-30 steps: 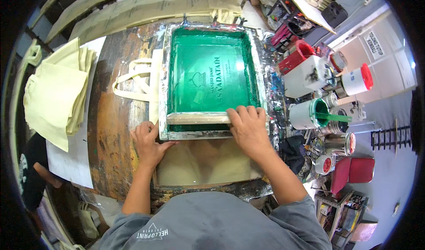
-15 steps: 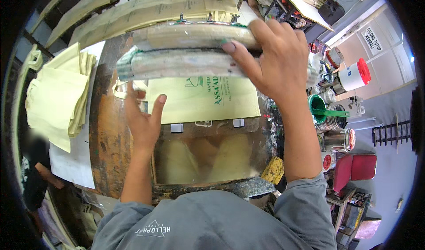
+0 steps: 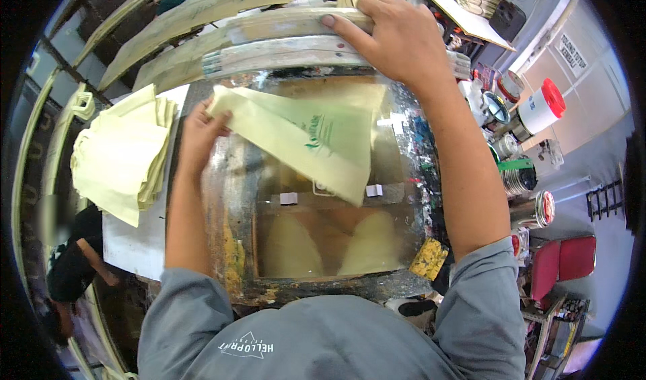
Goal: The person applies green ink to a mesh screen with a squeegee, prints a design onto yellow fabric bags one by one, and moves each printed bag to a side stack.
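The cream bag [image 3: 336, 144] spreads rightward from the pinching left fingers [image 3: 202, 117].

Table: worn, paint-stained [image 3: 232, 245]
Wall: plain blue-grey [image 3: 575, 168], beyond table's right edge
White panel: tall [image 3: 602, 53], bears posted sign [image 3: 572, 51]
Chair: red padded [image 3: 577, 257], off near right corner
Shelving: loaded [image 3: 568, 333], nearer than chair
Rails: long, pale [image 3: 124, 20], past far left corner
Light: bright, cool on right

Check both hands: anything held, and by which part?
Left hand: pale yellow bag, by its upper left end. Right hand: raised frame, by the right part of its near edge; whether it also grips the wooden bar behind, can't tell.
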A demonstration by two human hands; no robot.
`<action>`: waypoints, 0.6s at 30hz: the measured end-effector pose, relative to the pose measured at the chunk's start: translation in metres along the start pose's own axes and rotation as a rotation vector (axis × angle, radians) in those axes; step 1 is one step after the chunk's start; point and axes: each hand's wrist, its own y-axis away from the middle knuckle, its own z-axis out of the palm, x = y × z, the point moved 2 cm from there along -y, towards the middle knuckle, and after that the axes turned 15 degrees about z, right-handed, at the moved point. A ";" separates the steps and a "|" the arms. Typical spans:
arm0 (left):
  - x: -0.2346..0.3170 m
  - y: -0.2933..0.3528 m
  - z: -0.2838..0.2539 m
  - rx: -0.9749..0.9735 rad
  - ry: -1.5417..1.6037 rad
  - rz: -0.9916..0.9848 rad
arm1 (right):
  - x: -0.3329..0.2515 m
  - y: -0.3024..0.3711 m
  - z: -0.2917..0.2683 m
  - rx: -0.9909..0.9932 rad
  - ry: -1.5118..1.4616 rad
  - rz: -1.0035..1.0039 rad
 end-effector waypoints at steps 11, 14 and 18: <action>0.135 0.100 -0.442 0.540 -0.165 -0.050 | -0.012 0.019 -0.011 -0.023 -0.035 0.040; 0.123 0.150 -0.524 0.677 -0.176 -0.096 | -0.021 0.019 -0.008 -0.029 -0.048 0.053; 0.131 0.188 -0.576 0.918 -1.325 -0.260 | -0.020 0.018 -0.005 -0.063 -0.085 0.041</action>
